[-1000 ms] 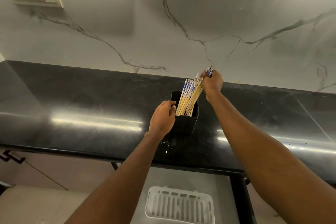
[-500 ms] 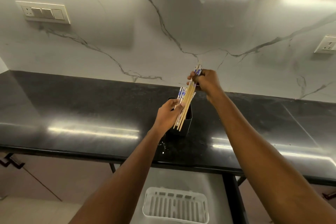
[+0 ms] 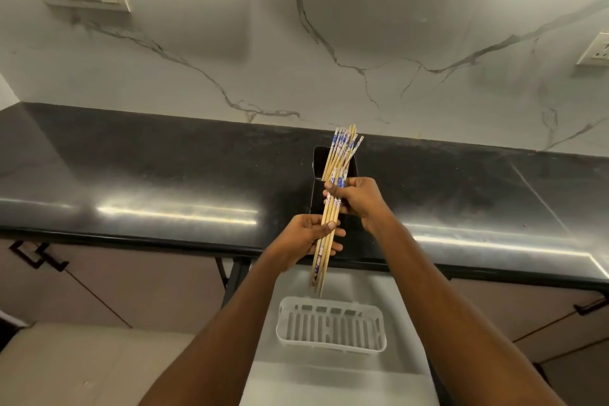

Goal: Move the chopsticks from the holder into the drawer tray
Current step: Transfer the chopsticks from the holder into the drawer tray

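Your left hand (image 3: 308,234) and right hand (image 3: 357,199) both grip the bundle of chopsticks (image 3: 333,198), tilted, clear of the black holder (image 3: 351,171) on the dark counter (image 3: 164,175). The bundle's lower ends hang above the white slotted tray (image 3: 331,326) in the open drawer (image 3: 329,379).

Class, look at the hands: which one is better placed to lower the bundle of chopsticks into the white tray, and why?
Probably the left hand: it grips the wooden blue-patterned chopsticks lower down, nearer the white slotted plastic tray; the right hand holds higher.

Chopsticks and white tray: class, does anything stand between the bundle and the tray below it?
Nothing visible does. The chopsticks, held by the left hand and right hand, point down toward the white tray, with only open space between their lower tips and its rim.
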